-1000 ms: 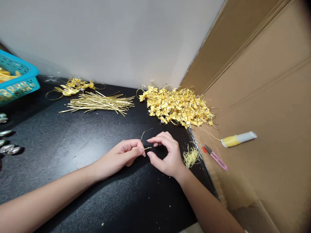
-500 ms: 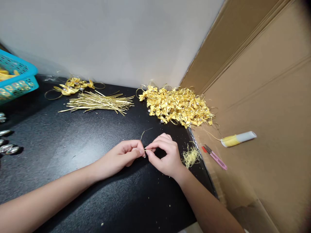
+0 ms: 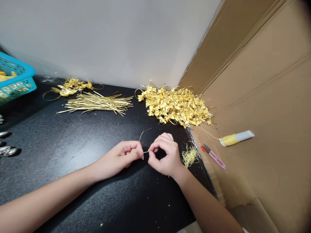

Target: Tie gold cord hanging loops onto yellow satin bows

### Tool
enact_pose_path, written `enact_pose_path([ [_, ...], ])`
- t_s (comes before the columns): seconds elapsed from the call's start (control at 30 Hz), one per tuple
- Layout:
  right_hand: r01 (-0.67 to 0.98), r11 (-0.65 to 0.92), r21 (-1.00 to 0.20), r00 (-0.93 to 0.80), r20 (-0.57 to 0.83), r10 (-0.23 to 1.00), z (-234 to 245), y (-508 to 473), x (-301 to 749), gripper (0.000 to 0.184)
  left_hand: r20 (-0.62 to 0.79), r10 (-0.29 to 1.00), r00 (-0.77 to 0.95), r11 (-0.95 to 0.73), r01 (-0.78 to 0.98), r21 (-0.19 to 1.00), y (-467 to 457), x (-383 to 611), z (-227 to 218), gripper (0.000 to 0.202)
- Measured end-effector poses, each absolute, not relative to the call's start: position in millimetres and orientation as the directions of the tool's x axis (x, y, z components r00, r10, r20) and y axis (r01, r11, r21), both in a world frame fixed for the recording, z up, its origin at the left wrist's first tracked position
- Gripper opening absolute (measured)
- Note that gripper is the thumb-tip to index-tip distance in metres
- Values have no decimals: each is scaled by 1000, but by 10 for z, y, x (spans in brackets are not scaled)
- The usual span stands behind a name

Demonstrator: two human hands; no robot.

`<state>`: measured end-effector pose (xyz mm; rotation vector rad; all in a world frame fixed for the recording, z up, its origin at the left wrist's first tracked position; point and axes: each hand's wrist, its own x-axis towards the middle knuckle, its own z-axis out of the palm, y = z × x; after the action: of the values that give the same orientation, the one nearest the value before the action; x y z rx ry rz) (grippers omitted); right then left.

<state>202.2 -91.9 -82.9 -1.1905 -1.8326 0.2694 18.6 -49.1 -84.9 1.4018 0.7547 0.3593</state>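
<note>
A thin gold cord (image 3: 145, 152) runs between my two hands over the black table. My left hand (image 3: 127, 153) is closed in a pinch on it, and a thin, frayed-looking strand rises from behind those fingers. My right hand (image 3: 165, 153) pinches the cord with thumb and forefinger, a small gap from the left. Beyond them lie a bundle of gold cord lengths (image 3: 97, 103) and a large heap of yellow ribbon bows (image 3: 176, 105) with gold loops and silver beads.
A turquoise basket (image 3: 24, 72) with yellow pieces stands at far left, silver beads (image 3: 10, 151) below it. A few bows (image 3: 73, 85) lie behind the cords. At right are yellow thread scraps (image 3: 190, 156), pink-handled thread snips (image 3: 215, 158), a thread spool (image 3: 236, 138) and cardboard (image 3: 262, 97).
My right hand has drawn slightly away to the right from my left, so more of the gold cord shows between them. The whole view has shifted a little.
</note>
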Motion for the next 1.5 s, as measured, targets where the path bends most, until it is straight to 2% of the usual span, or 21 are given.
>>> enact_pose_path([
  [0.13, 617, 515, -594, -144, 559, 817, -832, -903, 2057, 12, -261, 652, 712, 171, 198, 965, -479, 187, -851, 25],
  [0.33, 643, 472, -603, -205, 458, 865, -617, -883, 2199, 6, -266, 681, 682, 172, 204, 964, -476, 180, -882, 28],
  [0.43, 698, 357, -621, -23, 478, 878, -483, -1020, 2456, 11, -279, 683, 675, 174, 221, 960, -475, 176, -900, 30],
  [0.5, 767, 214, -605, 136, 479, 867, -490, -1198, 2719, 14, -297, 680, 670, 176, 243, 954, -475, 177, -897, 31],
  [0.6, 888, -15, -460, 271, 496, 825, -663, -1528, 3160, 16, -323, 672, 666, 178, 278, 944, -478, 188, -865, 32],
  [0.7, 937, -221, -271, 332, 492, 805, -900, -1821, 3497, 27, -341, 667, 663, 169, 312, 935, -493, 208, -829, 32],
  [0.77, 936, -301, -184, 353, 472, 808, -1013, -1946, 3613, 34, -338, 653, 678, 143, 328, 934, -505, 233, -822, 32],
  [0.83, 931, -330, -157, 365, 450, 815, -1067, -2005, 3656, 34, -327, 638, 697, 115, 334, 935, -519, 282, -828, 32],
  [1.1, 904, -361, -226, 421, 339, 841, -1031, -1952, 3632, 23, -273, 573, 772, 80, 279, 957, -637, 785, -842, 31],
  [1.3, 887, -338, -316, 443, 368, 818, -1053, -1925, 3692, 24, -292, 551, 781, 115, 276, 954, -708, 1186, -744, 30],
  [1.4, 802, -293, -521, 521, 370, 769, -1011, -1939, 3628, 23, -310, 550, 776, 125, 290, 949, -714, 1306, -743, 33],
  [1.5, 520, -204, -830, 608, 191, 771, -954, -1994, 3381, 23, -320, 557, 766, 116, 310, 944, -727, 1372, -779, 37],
])
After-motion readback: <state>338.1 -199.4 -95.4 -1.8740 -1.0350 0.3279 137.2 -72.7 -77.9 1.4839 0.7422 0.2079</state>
